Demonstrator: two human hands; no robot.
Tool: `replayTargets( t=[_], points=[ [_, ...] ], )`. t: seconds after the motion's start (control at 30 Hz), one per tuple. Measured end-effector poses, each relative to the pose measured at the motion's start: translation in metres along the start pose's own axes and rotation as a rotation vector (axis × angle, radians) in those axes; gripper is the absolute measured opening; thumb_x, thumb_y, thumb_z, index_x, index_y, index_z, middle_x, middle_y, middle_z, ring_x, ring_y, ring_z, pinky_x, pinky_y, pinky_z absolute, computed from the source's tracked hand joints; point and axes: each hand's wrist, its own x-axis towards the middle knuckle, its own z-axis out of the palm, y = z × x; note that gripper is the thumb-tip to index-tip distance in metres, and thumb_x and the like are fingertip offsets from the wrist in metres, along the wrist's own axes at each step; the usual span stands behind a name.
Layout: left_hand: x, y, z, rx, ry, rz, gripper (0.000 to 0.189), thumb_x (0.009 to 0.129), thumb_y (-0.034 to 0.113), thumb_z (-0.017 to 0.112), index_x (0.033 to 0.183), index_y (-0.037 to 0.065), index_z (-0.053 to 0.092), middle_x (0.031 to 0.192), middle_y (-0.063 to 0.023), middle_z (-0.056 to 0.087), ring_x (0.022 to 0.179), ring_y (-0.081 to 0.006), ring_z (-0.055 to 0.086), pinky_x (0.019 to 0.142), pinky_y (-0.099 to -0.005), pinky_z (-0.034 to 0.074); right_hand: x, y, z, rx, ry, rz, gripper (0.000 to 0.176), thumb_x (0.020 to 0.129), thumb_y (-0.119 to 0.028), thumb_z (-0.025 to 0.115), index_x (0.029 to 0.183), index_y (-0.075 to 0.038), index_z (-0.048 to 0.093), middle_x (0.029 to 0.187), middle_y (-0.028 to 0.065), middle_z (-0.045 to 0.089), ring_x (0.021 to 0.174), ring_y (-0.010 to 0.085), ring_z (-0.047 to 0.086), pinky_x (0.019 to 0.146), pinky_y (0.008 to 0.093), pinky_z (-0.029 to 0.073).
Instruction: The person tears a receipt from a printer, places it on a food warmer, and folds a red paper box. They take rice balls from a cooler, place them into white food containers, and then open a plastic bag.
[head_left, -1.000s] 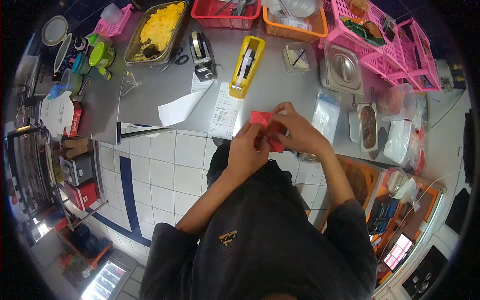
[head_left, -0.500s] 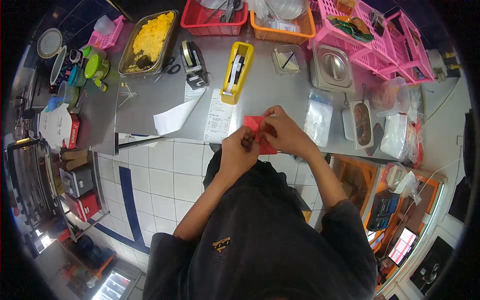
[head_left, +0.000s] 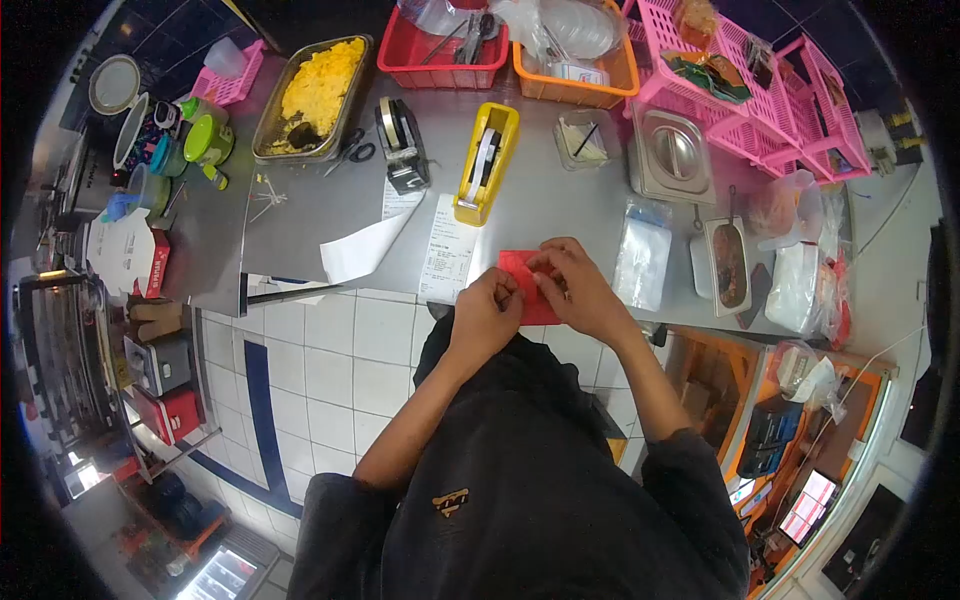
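A flat red piece, like a small paper packet [head_left: 541, 313], is held between my two hands over the front edge of the metal table [head_left: 560, 215]. My left hand [head_left: 487, 316] pinches its left side with curled fingers. On the upper right part, the thumb and fingers of my right hand [head_left: 583, 288] close on the red packet. Just beyond my left hand lies a long printed receipt [head_left: 447, 250]. Past it stands a yellow tape dispenser [head_left: 487, 165], and a black tape dispenser [head_left: 402, 145] is to its left.
A tray of yellow food [head_left: 322, 85] stands at the back left, near scissors [head_left: 352, 152]. Red [head_left: 440, 75] and orange [head_left: 578, 92] baskets line the back. On the right are clear plastic bags [head_left: 642, 255], a lidded steel container [head_left: 672, 155] and a sauce pan [head_left: 729, 268].
The red packet now shows more of its flat face, and my right fingers have shifted on it. The whole view has tilted slightly, so the table appears lower.
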Motion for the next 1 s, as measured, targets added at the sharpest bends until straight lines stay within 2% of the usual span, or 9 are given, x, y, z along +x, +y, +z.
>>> replayTargets(
  t=[0.13, 0.33, 0.4, 0.43, 0.5, 0.6, 0.8, 0.93, 1.0],
  points=[
    [0.005, 0.005, -0.004, 0.053, -0.050, -0.032, 0.010, 0.086, 0.008, 0.067, 0.088, -0.002, 0.063, 0.068, -0.0112, 0.066, 0.060, -0.0171, 0.062, 0.058, -0.0316, 0.048, -0.014, 0.007, 0.018, 0.001, 0.131, 0.011, 0.024, 0.086, 0.002, 0.069, 0.109, -0.001, 0.061, 0.129, 0.0159, 0.048, 0.083, 0.0201, 0.064, 0.075, 0.0332, 0.054],
    [0.023, 0.010, -0.013, 0.154, -0.130, 0.014, 0.013, 0.084, 0.011, 0.065, 0.085, -0.002, 0.064, 0.069, -0.0175, 0.066, 0.063, -0.0282, 0.067, 0.061, -0.0377, 0.052, -0.030, 0.012, 0.026, -0.131, 0.293, -0.064, 0.030, 0.081, 0.000, 0.075, 0.107, -0.002, 0.061, 0.131, 0.0152, 0.047, 0.070, 0.0156, 0.057, 0.069, 0.0294, 0.052],
    [0.029, 0.021, -0.020, 0.000, -0.318, -0.338, 0.013, 0.082, 0.011, 0.065, 0.083, -0.002, 0.066, 0.070, -0.0184, 0.067, 0.069, -0.0304, 0.069, 0.064, -0.0384, 0.053, -0.033, 0.021, 0.031, -0.099, 0.325, -0.016, 0.031, 0.078, -0.003, 0.079, 0.103, -0.004, 0.061, 0.130, 0.0149, 0.048, 0.069, 0.0154, 0.055, 0.068, 0.0282, 0.052],
    [0.028, 0.020, -0.019, 0.003, -0.318, -0.339, 0.013, 0.082, 0.011, 0.065, 0.083, -0.002, 0.066, 0.070, -0.0184, 0.067, 0.069, -0.0304, 0.069, 0.064, -0.0384, 0.053, -0.034, 0.021, 0.032, -0.095, 0.327, -0.015, 0.031, 0.078, -0.003, 0.079, 0.103, -0.004, 0.061, 0.130, 0.0149, 0.048, 0.069, 0.0154, 0.055, 0.068, 0.0282, 0.052],
    [0.026, 0.014, -0.016, 0.182, -0.253, -0.054, 0.016, 0.087, 0.012, 0.065, 0.081, -0.003, 0.064, 0.064, -0.0135, 0.064, 0.049, -0.0198, 0.061, 0.048, -0.0330, 0.049, -0.038, 0.019, 0.038, -0.064, 0.355, 0.058, 0.033, 0.076, -0.006, 0.080, 0.102, -0.005, 0.060, 0.128, 0.0145, 0.050, 0.074, 0.0160, 0.057, 0.070, 0.0288, 0.052],
    [0.029, 0.007, -0.013, 0.368, -0.197, 0.138, 0.016, 0.081, 0.011, 0.066, 0.083, -0.004, 0.068, 0.068, -0.0151, 0.067, 0.053, -0.0204, 0.065, 0.063, -0.0356, 0.055, -0.039, 0.018, 0.043, 0.002, 0.369, 0.132, 0.033, 0.077, -0.013, 0.078, 0.103, -0.004, 0.059, 0.124, 0.0176, 0.053, 0.092, 0.0282, 0.065, 0.078, 0.0374, 0.055],
    [0.043, 0.009, -0.016, -0.037, -0.383, -0.384, 0.016, 0.085, 0.013, 0.066, 0.079, -0.002, 0.067, 0.066, -0.0143, 0.065, 0.048, -0.0148, 0.061, 0.055, -0.0340, 0.054, -0.039, 0.020, 0.048, 0.000, 0.398, 0.179, 0.033, 0.077, -0.015, 0.078, 0.103, -0.004, 0.059, 0.116, 0.0175, 0.055, 0.102, 0.0344, 0.060, 0.086, 0.0411, 0.052],
    [0.035, 0.014, -0.018, -0.118, -0.370, -0.406, 0.017, 0.088, 0.011, 0.069, 0.078, 0.000, 0.061, 0.059, -0.0055, 0.059, 0.040, -0.0118, 0.053, 0.043, -0.0286, 0.044, -0.041, 0.031, 0.056, -0.012, 0.442, 0.100, 0.038, 0.079, -0.017, 0.078, 0.107, -0.003, 0.057, 0.115, 0.0182, 0.055, 0.102, 0.0346, 0.060, 0.086, 0.0426, 0.052],
    [0.029, 0.026, -0.022, 0.280, -0.390, -0.285, 0.021, 0.087, 0.016, 0.073, 0.078, 0.001, 0.062, 0.056, -0.0051, 0.057, 0.043, -0.0137, 0.056, 0.046, -0.0314, 0.047, -0.043, 0.025, 0.057, 0.199, 0.457, 0.196, 0.043, 0.084, -0.021, 0.077, 0.114, 0.000, 0.054, 0.118, 0.0190, 0.055, 0.105, 0.0330, 0.060, 0.090, 0.0436, 0.051]
  ],
)
